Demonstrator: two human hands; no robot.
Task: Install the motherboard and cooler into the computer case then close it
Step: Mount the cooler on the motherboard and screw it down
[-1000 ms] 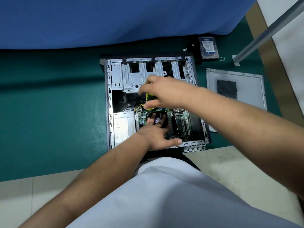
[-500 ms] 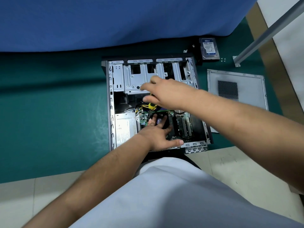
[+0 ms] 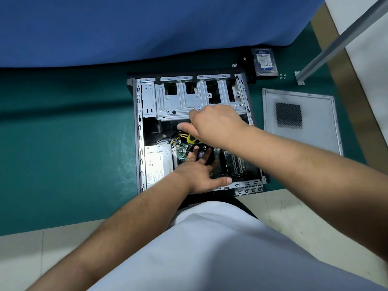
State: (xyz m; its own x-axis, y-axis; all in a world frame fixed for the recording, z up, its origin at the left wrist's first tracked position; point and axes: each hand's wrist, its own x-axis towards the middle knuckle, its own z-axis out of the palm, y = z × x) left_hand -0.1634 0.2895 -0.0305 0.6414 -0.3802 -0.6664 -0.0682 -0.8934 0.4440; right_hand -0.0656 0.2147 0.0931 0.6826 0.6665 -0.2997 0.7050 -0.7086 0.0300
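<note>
Lying open-side up on green counter (image 3: 63,143), mid-frame: computer case (image 3: 137,131), side off. Motherboard (image 3: 233,164) seated in lower half of case, green, slots visible toward lower right. Cooler (image 3: 201,153) sat on board near centre, black fan with purple hub label, partly covered by fingers. Silver power supply (image 3: 156,164) at lower left of case interior, touching board's left edge. Bare metal drive cage (image 3: 189,101) filled upper half.

Left hand (image 3: 201,173) entered from lower left, palm down, fingers straight and spread, fingertips resting on cooler, thumb stretched out toward case's lower rim. Grip apart, pressing only.

Right hand (image 3: 214,122) reached in from right, above cooler, fingers curled down around a yellow-handled tool (image 3: 191,138), likely a screwdriver; yellow end showed just below knuckles. Grip clamped on tool. Tip hidden. Fingertips blurred.

Yellow and black cables (image 3: 178,137) bunched left of tool, above board.

Grey side panel (image 3: 300,118) with mesh vent lay flat right of case, apart from it. Hard drive (image 3: 264,61) at upper right, beyond case corner; small screws (image 3: 282,76) just beside it. Blue cloth (image 3: 147,28) across top of frame. Metal pole (image 3: 336,40) slanting at upper right.
</note>
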